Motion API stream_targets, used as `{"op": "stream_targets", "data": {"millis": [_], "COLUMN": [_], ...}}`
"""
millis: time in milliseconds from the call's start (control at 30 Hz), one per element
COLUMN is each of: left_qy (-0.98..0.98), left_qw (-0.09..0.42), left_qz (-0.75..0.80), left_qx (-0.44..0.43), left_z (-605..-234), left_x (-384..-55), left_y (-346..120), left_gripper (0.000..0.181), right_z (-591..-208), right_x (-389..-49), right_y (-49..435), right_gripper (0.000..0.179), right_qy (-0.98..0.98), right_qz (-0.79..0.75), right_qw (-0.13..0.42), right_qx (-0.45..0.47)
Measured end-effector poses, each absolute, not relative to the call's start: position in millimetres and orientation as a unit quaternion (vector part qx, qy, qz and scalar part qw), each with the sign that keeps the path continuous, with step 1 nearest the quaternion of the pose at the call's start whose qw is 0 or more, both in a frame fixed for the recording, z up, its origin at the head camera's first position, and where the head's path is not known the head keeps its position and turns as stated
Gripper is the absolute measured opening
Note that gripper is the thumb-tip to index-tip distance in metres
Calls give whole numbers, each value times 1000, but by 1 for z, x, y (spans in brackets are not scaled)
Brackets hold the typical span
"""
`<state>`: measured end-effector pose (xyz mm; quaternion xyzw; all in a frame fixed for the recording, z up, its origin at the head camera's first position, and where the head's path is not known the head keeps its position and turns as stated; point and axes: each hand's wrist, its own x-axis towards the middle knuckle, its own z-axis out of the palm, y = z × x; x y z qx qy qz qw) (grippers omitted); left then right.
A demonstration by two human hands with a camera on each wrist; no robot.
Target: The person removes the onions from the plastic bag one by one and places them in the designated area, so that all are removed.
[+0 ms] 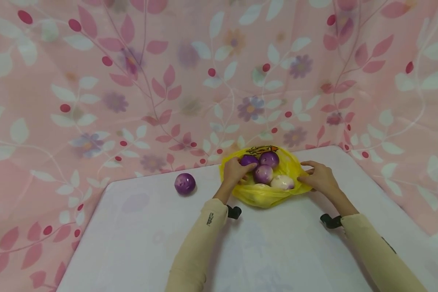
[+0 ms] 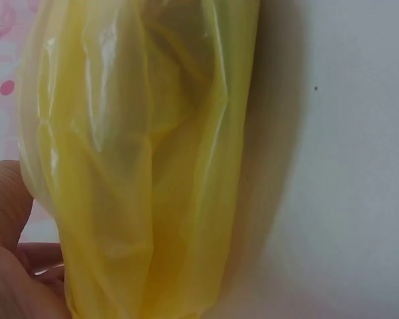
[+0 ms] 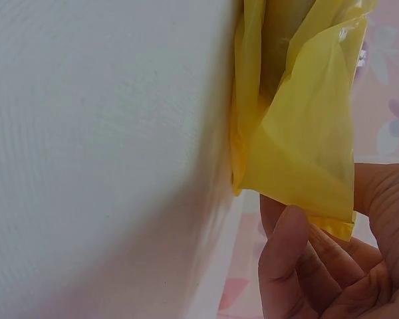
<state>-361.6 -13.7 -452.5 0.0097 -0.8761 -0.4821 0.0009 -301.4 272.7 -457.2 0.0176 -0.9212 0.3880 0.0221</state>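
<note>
A yellow plastic bag [image 1: 262, 198] sits open near the back of the table, bulging with several glossy, round purple-and-white eggplants [image 1: 263, 174]. At its left rim, my left hand [image 1: 235, 172] grips the bag, one digit lying across a dark purple eggplant [image 1: 249, 159]; yellow film hides its fingertips in the left wrist view. My right hand [image 1: 321, 177] pinches the bag's right edge, and in the right wrist view its fingers [image 3: 286, 256] curl at the gathered corner. Another purple eggplant [image 1: 185, 184] lies on the table left of the bag.
A white cloth covers the table [image 1: 145, 239]. Close behind its back edge hangs a pink floral curtain [image 1: 189, 81], which also runs along the sides. Dark wrist mounts [image 1: 234, 212] stick out from both sleeves.
</note>
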Motion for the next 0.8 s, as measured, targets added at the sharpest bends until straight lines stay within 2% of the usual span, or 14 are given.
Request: {"op": "stream_targets", "data": {"millis": [233,500,800], "left_qy": [-874,-871,-874], "left_qw": [12,22,10], "left_qz": [-484,-490,-485], "left_qx": [45,39,39], "left_z": [-457,-462,-466], "left_x": [-363,-363,-366], "left_y": [-8,-10,-11], "left_gripper": [55,54,57], "right_z": [-457,-458,-457], "right_x": [-303,-303,-303], "right_y": [273,273,272], "right_gripper": [63,62,63], "right_qy": [-922,-921,-923], "right_qz": [387,388,385], "right_qw": [16,21,13], "right_qx": [12,11,4]}}
